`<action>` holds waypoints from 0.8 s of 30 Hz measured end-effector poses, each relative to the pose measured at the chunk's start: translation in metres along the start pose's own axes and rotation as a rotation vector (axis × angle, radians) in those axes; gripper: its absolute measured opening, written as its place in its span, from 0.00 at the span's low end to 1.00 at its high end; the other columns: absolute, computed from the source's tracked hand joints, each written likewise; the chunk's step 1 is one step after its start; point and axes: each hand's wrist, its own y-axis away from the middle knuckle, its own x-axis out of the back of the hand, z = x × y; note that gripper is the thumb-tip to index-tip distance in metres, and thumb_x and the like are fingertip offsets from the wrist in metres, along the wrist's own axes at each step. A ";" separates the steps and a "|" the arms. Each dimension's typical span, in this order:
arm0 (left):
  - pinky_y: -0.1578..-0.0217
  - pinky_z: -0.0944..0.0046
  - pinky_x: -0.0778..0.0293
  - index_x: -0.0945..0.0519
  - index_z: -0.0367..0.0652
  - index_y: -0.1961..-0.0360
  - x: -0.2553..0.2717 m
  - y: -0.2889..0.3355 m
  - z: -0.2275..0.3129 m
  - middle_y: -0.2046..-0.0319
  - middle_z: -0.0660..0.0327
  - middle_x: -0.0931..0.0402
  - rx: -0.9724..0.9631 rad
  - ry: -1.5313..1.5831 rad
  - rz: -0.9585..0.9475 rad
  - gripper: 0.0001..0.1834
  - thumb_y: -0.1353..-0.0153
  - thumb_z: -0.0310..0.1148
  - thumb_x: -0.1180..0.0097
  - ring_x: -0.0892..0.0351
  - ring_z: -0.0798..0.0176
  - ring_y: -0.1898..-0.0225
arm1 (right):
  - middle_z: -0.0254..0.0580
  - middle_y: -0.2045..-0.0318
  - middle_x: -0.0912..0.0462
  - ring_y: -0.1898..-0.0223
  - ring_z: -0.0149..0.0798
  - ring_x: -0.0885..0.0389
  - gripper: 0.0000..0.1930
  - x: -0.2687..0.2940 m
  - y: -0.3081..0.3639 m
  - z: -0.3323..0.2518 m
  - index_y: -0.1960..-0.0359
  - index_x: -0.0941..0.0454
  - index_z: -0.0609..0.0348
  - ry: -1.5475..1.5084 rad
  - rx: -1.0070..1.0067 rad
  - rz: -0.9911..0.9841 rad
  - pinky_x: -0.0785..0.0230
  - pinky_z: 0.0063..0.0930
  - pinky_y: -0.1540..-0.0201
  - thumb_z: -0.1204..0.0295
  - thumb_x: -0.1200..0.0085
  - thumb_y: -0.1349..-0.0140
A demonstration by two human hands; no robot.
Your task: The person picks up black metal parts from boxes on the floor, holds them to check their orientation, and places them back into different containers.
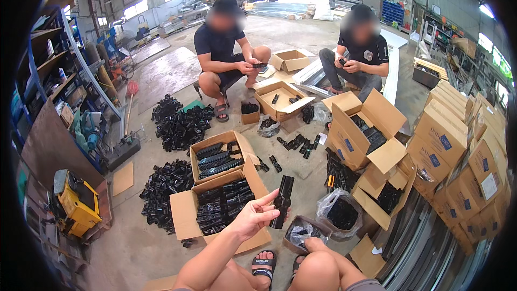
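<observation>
Raised before me, my left hand (256, 219) grips a black tubular plastic part (283, 202), upright and slightly tilted, between thumb and fingers. My right hand (314, 246) reaches down to a small cardboard box (291, 246) lined with a clear plastic bag (301, 231); its fingers are hidden there. Left of my raised hand, an open carton (184, 214) holds stacked black parts (223, 205). Behind it another carton (203, 143) holds neat rows of similar parts. Beside the small box stands a clear bag (325, 205) full of small black pieces.
Heaps of black parts (182, 123) lie on the floor at left. Two people (222, 48) sit opposite, each handling a black part, with open cartons (280, 97) between us. Stacked closed cartons (441, 129) and long metal profiles (409, 248) line the right. A yellow machine (75, 199) stands at left.
</observation>
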 end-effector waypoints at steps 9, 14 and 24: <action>0.48 0.66 0.27 0.38 0.49 0.27 0.004 0.002 -0.002 0.48 0.53 0.18 0.030 -0.088 0.051 0.38 0.38 0.24 0.38 0.19 0.64 0.48 | 0.53 0.65 0.13 0.61 0.51 0.12 0.10 -0.003 0.009 0.002 0.65 0.15 0.61 -0.026 -0.017 -0.018 0.20 0.44 0.58 0.70 0.47 0.40; 0.43 0.63 0.29 0.38 0.48 0.27 0.007 0.008 0.002 0.47 0.52 0.18 0.014 -0.104 0.044 0.38 0.38 0.24 0.38 0.19 0.63 0.46 | 0.53 0.65 0.13 0.61 0.51 0.12 0.10 -0.002 0.011 -0.003 0.65 0.15 0.61 -0.058 -0.022 0.001 0.20 0.43 0.58 0.70 0.46 0.40; 0.56 0.74 0.25 0.41 0.46 0.26 -0.004 0.014 0.011 0.49 0.57 0.17 -0.042 -0.085 0.007 0.40 0.38 0.24 0.37 0.18 0.73 0.54 | 0.53 0.66 0.13 0.62 0.50 0.12 0.10 0.044 0.038 0.001 0.64 0.15 0.61 -0.457 -0.147 0.386 0.20 0.41 0.58 0.70 0.45 0.41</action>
